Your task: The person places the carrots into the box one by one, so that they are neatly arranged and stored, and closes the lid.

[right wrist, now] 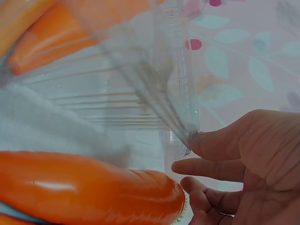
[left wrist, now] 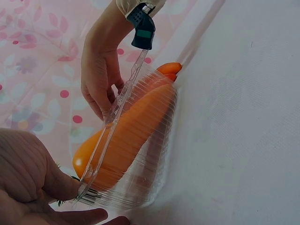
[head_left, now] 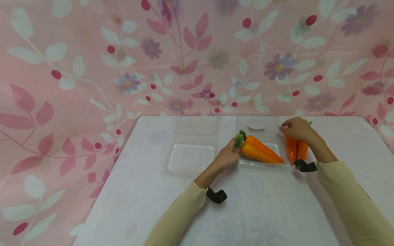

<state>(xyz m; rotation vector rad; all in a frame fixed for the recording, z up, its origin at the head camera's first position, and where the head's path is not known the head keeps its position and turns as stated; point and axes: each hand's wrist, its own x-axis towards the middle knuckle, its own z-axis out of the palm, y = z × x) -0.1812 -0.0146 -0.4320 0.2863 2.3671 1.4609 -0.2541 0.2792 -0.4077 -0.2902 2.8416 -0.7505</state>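
Nearest the camera, stretched forward over the white desk [head_left: 240, 212] in beige sleeves [head_left: 175, 222] with black wrist mounts [head_left: 217, 195]. Holding a clear plastic box [head_left: 261, 164] between both hands, toward the far side of the desk, with the lid [head_left: 258, 121] laid open behind. Loaded with orange carrots [head_left: 258, 154], slanting, leafy tops [head_left: 238, 140] to the left, tips to the right.

Probably very light, thin-walled and springy, slick to the touch, apt to crease or crack if squeezed; best taken by the stiffer rim or a corner, not the ribbed wall. In the carrots' case, likely firm and glossy, better grasped round the thick end.

With the left hand [head_left: 227, 158], pinching the left rim beside the leaves, thumb and fingers barely parted. With the right hand [head_left: 298, 130], pinching the far-right corner near the hinge, other fingers loosely bent. Close below these, note loose carrots [head_left: 302, 152]; impossible to tell whether touched. At left, also lying open, see a second clear box [head_left: 192, 157].
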